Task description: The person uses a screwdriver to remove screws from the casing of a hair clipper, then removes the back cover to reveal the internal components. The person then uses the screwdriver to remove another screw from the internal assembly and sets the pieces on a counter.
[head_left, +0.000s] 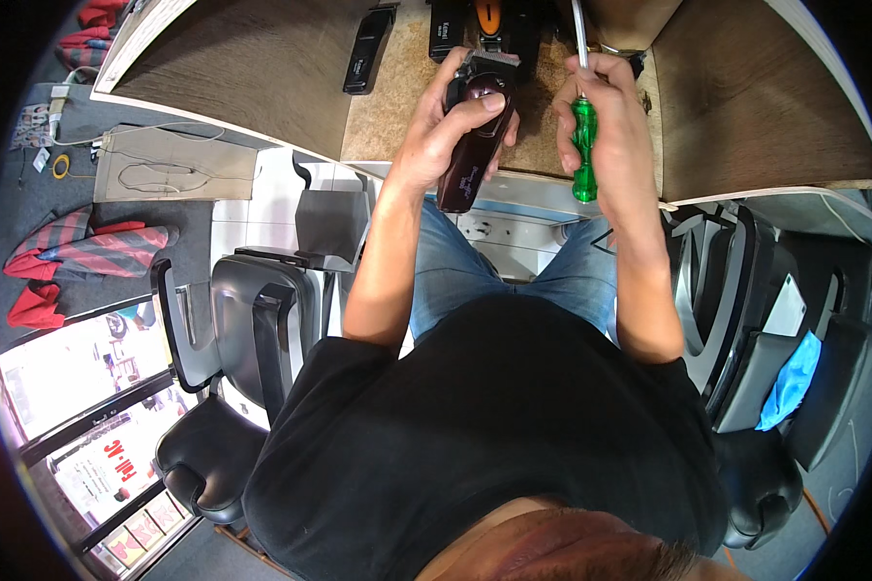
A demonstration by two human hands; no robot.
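My left hand (441,136) is closed around a dark maroon hair clipper (468,169), its thumb lying on the upper body. The metal blade end of the clipper points away from me, toward the shelf. In my right hand (615,126) is a screwdriver with a green see-through handle (584,160). Its metal shaft (580,39) runs up past my fingers, away from me. The screwdriver and the clipper are apart, with several centimetres between them. Both hands are over the front part of a brown worktop (388,126).
On the worktop lie a black clipper (369,50) at the left and an orange-and-black tool (489,17) among other dark items. Wooden side panels (252,58) stand to both sides. Black salon chairs (252,320) flank me. A red-and-grey cloth (97,252) hangs at the left.
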